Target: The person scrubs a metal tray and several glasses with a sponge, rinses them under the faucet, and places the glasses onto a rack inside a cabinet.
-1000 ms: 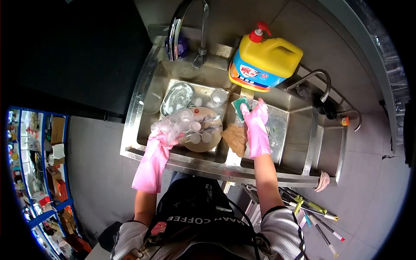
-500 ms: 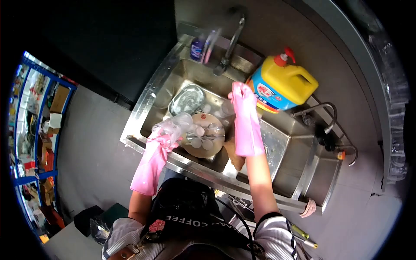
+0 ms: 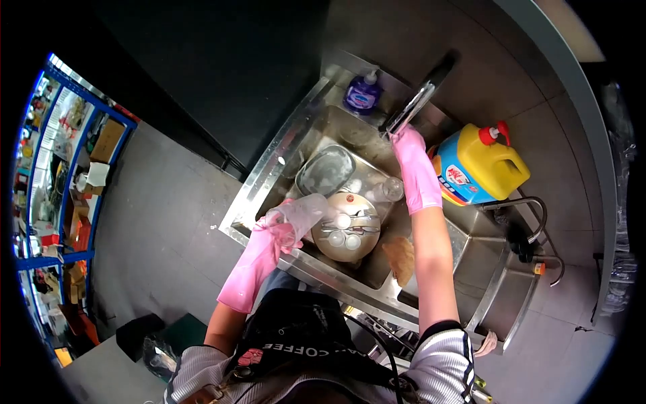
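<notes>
My left hand (image 3: 272, 232), in a pink rubber glove, is closed around a clear plastic cup (image 3: 304, 213) over the front left of the sink. My right hand (image 3: 412, 158), gloved alike, has its fingers closed at the lower end of the faucet (image 3: 418, 101). Below them in the basin lies a beige plate (image 3: 326, 246) bearing forks and several small round white or clear pieces. Behind it sits a soapy rectangular container (image 3: 326, 170), and a clear glass jar (image 3: 390, 188) lies to the right of that.
A purple soap bottle (image 3: 362, 94) stands at the sink's back corner. The yellow detergent jug (image 3: 481, 161) is right of my right hand. A brown cloth-like piece (image 3: 401, 259) lies on the basin divider. More basins (image 3: 464, 269) extend right; blue shelves (image 3: 74, 259) stand far left.
My right hand has moved back to the faucet, whose spout has swung position. My left hand still holds the cup, now tilted more to the right. The view has shifted.
</notes>
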`<state>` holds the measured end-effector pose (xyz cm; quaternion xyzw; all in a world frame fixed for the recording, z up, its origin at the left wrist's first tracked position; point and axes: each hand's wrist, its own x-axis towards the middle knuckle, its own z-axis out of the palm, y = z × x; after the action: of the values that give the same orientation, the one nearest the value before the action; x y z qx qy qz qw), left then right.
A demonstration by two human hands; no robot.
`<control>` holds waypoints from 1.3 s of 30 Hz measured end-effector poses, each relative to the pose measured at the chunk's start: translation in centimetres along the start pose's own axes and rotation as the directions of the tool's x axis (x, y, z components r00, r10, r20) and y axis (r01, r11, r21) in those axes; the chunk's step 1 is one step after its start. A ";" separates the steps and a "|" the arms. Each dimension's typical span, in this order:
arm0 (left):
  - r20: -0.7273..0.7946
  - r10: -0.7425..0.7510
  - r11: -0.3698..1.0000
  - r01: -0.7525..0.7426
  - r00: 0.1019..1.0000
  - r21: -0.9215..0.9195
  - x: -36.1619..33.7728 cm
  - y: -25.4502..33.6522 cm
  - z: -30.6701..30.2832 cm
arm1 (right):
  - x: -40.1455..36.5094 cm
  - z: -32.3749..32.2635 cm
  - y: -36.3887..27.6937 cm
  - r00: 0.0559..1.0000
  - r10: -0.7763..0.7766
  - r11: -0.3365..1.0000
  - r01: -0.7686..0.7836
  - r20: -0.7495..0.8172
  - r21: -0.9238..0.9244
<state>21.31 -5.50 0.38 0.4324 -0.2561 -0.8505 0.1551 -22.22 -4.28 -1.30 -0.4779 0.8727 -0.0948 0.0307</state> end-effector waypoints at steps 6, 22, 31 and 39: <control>-0.079 -0.032 0.999 0.034 0.996 0.019 0.1 2.5 0.6 | -1.4 0.3 -0.3 0.999 0.045 0.994 -0.042 -0.029 0.105; -0.057 -0.135 0.991 0.136 0.989 0.014 1.8 3.8 -0.5 | -4.8 -2.5 -2.8 0.905 0.422 0.712 -0.290 -0.059 0.640; -0.008 0.026 0.972 -0.024 1.000 0.233 2.8 4.0 2.0 | -7.1 8.7 -12.9 0.654 0.315 -0.836 -0.151 0.688 0.527; 0.072 0.045 0.924 -0.069 0.996 0.376 7.3 3.3 2.9 | -7.1 9.6 -14.0 0.598 0.416 -0.698 -0.273 0.685 0.662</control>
<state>14.83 -10.87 -1.11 0.4198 -0.4325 -0.7933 0.0856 -5.38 -6.95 -8.23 0.2337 0.4750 -0.7478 0.4008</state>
